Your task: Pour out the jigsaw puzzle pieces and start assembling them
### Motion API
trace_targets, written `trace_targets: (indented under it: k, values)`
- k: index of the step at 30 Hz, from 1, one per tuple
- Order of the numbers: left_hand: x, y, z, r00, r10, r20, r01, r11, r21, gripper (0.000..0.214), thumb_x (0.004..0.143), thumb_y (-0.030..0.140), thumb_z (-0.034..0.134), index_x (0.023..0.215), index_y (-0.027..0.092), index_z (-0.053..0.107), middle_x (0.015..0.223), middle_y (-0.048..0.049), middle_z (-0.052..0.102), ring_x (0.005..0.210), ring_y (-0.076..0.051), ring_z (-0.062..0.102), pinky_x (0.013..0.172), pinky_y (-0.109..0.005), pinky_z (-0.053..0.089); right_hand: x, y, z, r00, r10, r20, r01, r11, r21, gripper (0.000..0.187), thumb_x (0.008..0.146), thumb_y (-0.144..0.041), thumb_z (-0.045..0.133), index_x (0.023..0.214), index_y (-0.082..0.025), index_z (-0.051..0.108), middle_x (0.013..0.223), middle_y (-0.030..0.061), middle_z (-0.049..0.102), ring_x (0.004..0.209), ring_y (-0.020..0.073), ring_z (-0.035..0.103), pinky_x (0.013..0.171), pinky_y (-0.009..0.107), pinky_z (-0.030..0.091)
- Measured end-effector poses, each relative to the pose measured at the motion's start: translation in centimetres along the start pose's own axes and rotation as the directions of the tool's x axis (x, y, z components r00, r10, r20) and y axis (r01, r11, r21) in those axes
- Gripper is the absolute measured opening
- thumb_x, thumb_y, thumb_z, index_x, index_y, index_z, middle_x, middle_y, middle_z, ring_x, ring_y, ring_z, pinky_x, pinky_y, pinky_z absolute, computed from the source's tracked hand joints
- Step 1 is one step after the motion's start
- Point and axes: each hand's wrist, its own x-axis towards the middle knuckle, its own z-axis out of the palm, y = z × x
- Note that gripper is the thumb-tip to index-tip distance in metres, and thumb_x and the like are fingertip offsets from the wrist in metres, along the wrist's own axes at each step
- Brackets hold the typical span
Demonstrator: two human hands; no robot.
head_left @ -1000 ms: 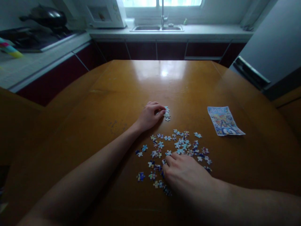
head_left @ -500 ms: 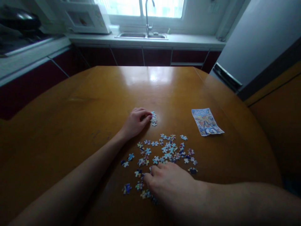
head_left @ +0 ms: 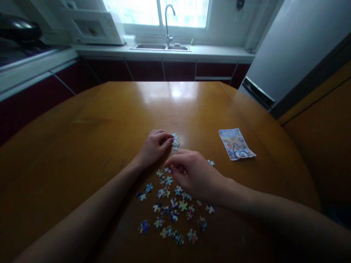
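Thumb and fingers of my left hand (head_left: 155, 147) close on the left edge of a small strip of joined puzzle pieces (head_left: 176, 142), which lies flat on the table. Nearer to me, my right hand (head_left: 196, 174) is over the loose puzzle pieces (head_left: 182, 205), its thumb and fingers pinched together and pointing left. Whatever may be between those fingertips is hidden or too small to make out. This hand covers part of the pile. Blue, white, green and dark pieces lie scattered below and left of it.
A creased picture sheet (head_left: 237, 144) with a penguin lies to the right on the wooden table (head_left: 95, 128). One loose piece (head_left: 211, 162) sits between the pile and that sheet. Beyond the table are a counter with a sink (head_left: 150, 46), a microwave (head_left: 94, 27) and a fridge (head_left: 293, 47).
My right hand has moved up and away from me, from the near part of the pile to beside the strip, uncovering several pieces. My left hand stays at the strip. The view has shifted slightly.
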Motion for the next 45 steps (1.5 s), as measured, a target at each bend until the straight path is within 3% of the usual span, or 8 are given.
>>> trace_targets:
  k: [3,6,12,18,23,30,45]
  values:
    - [0.0,0.1,-0.1,1.0,0.004,0.004,-0.004,1.0,-0.009,0.015,0.09,0.03,0.064,0.092,0.021,0.075,0.095,-0.0069,0.072,0.096,-0.024,0.062,0.089,-0.041,0.049,2.0,3.0,-0.5,0.982,0.122,-0.147,-0.099,0.982,0.159,0.017,0.086,-0.015,0.06,0.094,-0.014,0.075,0.084,0.0066,0.074,0.073,0.0148,0.064,0.069,0.029,0.051]
    - [0.0,0.2,-0.2,1.0,0.022,0.01,-0.022,0.999,-0.023,0.013,0.089,0.029,0.065,0.094,0.021,0.075,0.096,-0.0068,0.072,0.096,-0.023,0.062,0.089,-0.041,0.049,3.1,6.3,-0.9,0.967,0.196,-0.163,-0.139,0.942,0.305,0.016,0.083,-0.02,0.066,0.094,-0.014,0.077,0.081,0.007,0.076,0.07,0.0156,0.066,0.068,0.03,0.053]
    - [-0.3,0.4,-0.3,0.996,0.075,0.052,-0.074,0.997,-0.026,0.012,0.088,0.031,0.069,0.096,0.026,0.076,0.106,-0.0043,0.075,0.103,-0.023,0.062,0.095,-0.043,0.047,3.4,9.8,-0.6,0.988,0.103,-0.113,-0.083,0.982,0.167,0.01,0.08,-0.021,0.073,0.087,-0.016,0.077,0.081,0.0046,0.074,0.07,0.0144,0.062,0.067,0.03,0.049]
    - [-0.6,0.5,-0.1,0.992,0.073,0.1,-0.071,0.997,-0.016,0.009,0.087,0.029,0.07,0.091,0.031,0.078,0.104,-0.0009,0.076,0.103,-0.023,0.062,0.098,-0.045,0.045,3.6,10.0,0.2,0.992,-0.002,-0.129,0.001,1.0,-0.005,0.006,0.079,-0.02,0.077,0.084,-0.018,0.075,0.079,0.0021,0.066,0.076,0.0151,0.057,0.073,0.031,0.044]
    - [-0.5,0.4,0.0,0.992,0.059,0.107,-0.058,0.998,-0.009,0.009,0.086,0.028,0.07,0.087,0.031,0.078,0.103,0.0008,0.077,0.102,-0.023,0.062,0.099,-0.045,0.043,3.7,10.0,0.4,0.995,-0.014,-0.102,0.004,0.995,-0.097,0.004,0.078,-0.02,0.077,0.08,-0.021,0.074,0.078,0.0008,0.065,0.079,0.0162,0.056,0.076,0.031,0.042]
    - [-0.5,0.6,-0.2,0.991,0.065,0.116,-0.063,0.998,-0.013,0.014,0.089,0.028,0.065,0.087,0.031,0.078,0.105,0.0,0.076,0.103,-0.023,0.062,0.099,-0.045,0.044,3.7,10.3,0.3,0.997,-0.034,-0.07,0.026,0.993,-0.115,0.006,0.08,-0.023,0.075,0.083,-0.019,0.073,0.078,0.0012,0.064,0.077,0.0155,0.055,0.075,0.03,0.042]
    - [-0.6,0.4,-0.3,0.989,0.082,0.126,-0.081,0.997,-0.018,0.008,0.083,0.031,0.073,0.09,0.031,0.078,0.106,-0.0002,0.075,0.104,-0.023,0.062,0.098,-0.043,0.045,3.4,10.1,0.2,0.995,-0.063,-0.083,0.049,0.985,-0.167,0.005,0.084,-0.02,0.069,0.084,-0.019,0.074,0.083,0.003,0.064,0.079,0.0158,0.055,0.076,0.029,0.043]
